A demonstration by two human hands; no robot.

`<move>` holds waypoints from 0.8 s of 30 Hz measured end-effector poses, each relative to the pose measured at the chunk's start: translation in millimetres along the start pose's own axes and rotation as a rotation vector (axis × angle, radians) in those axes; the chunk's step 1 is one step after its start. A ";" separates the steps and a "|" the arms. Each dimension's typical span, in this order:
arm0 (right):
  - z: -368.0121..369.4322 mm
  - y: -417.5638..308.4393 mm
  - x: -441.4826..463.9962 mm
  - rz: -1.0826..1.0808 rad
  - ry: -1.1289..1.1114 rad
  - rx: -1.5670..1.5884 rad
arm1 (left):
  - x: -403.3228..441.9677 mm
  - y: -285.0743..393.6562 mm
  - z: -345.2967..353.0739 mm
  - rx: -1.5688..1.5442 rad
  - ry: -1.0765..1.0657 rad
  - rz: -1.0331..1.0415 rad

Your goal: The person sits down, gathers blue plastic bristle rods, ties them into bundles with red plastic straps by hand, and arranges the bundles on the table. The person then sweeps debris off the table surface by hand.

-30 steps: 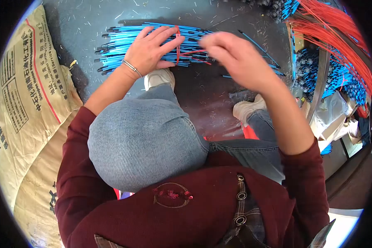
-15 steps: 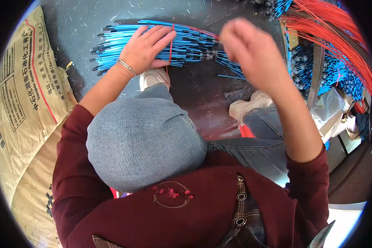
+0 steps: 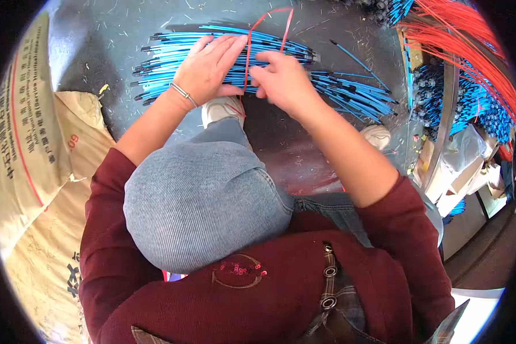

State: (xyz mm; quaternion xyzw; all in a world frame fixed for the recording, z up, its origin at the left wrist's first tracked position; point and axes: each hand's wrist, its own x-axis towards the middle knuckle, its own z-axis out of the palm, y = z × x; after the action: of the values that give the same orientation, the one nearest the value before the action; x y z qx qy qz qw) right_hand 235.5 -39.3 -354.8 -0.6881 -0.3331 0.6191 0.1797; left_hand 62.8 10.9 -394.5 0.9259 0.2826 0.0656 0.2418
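A bundle of thin blue cables with black ends (image 3: 160, 60) lies across the floor in front of my raised knee. My left hand (image 3: 209, 69) lies flat on top of it, fingers stretched out and thumb toward me. A red plastic strap (image 3: 248, 63) crosses the bundle beside my left fingertips and runs down by my shoe (image 3: 218, 113). The strap also loops up beyond the bundle and comes back down to my right hand (image 3: 281, 80). That hand is closed, its thumb and forefinger pinching the strap over the bundle.
Printed sacks (image 3: 23, 132) stand at the left. On the right, a metal bar (image 3: 444, 114) passes in front of more blue cable bundles (image 3: 476, 86) and long red strands (image 3: 464, 46). Loose blue cables (image 3: 355, 94) fan out right of the bundle. Small clippings litter the floor.
My right hand has come left and down from the right side to the strap, which now arches above the bundle. My left hand stays on the bundle. The loose cables at right are now uncovered.
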 end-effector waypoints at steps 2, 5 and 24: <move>9.5 3.4 15.9 0.125 -0.101 0.210 | 1.2 -1.2 -0.2 0.005 -0.014 0.017; 7.3 1.4 20.1 0.190 -0.259 0.348 | 5.5 -2.2 -4.8 -0.039 -0.015 0.050; -33.6 -59.9 -41.2 -0.459 -0.551 -0.403 | -0.4 -1.5 7.1 0.095 0.005 0.051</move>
State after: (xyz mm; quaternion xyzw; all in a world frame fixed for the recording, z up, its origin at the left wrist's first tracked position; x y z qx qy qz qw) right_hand 253.6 -19.1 -279.5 -0.4260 -0.6282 0.6463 0.0787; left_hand 63.7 8.9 -401.4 0.9431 0.2623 0.0605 0.1949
